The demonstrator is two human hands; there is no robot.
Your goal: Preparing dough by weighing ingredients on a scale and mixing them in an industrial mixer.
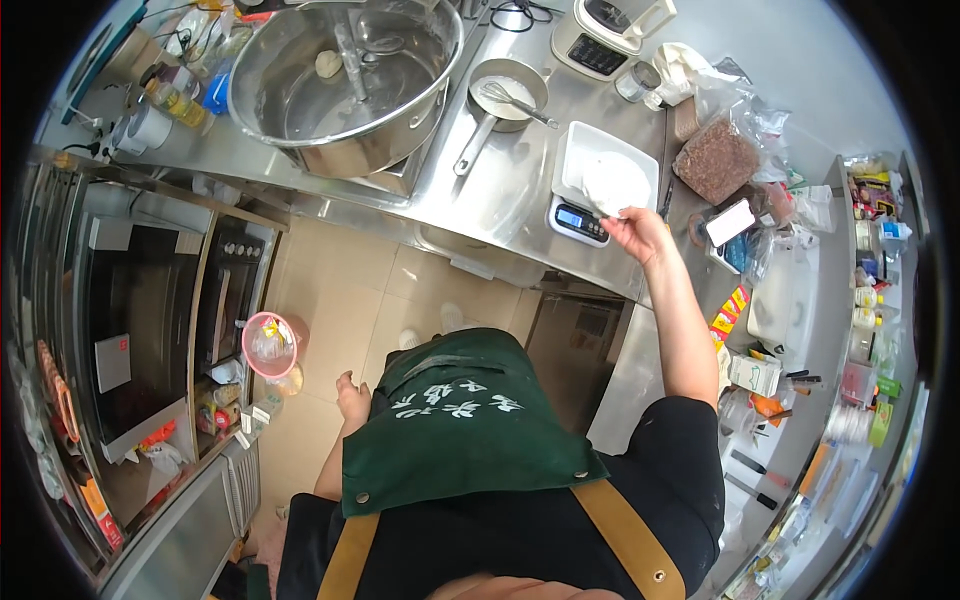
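Note:
A white plastic tray (568, 160) sits on a digital scale (575, 222) near the steel counter's front edge, with a white mound (615, 185) in it. My right hand (634, 234) is at the tray's front right corner, fingers curled by the white mound's lower edge; what they grip is unclear. My left hand (353, 399) hangs low beside my green apron (455, 450), fingers loosely apart and holding nothing. Left of the tray, a saucepan (480, 131) holds white contents and a whisk (523, 108). A large steel bowl (300, 100) with a small pale lump (328, 63) stands farther left.
An appliance (592, 45) stands at the back; a bag of brown granules (716, 156), a phone (729, 223) and packages crowd the right counter and shelves. Ovens (140, 320) line the left side, with a pink bin (255, 350) beside them on the tiled floor (330, 270).

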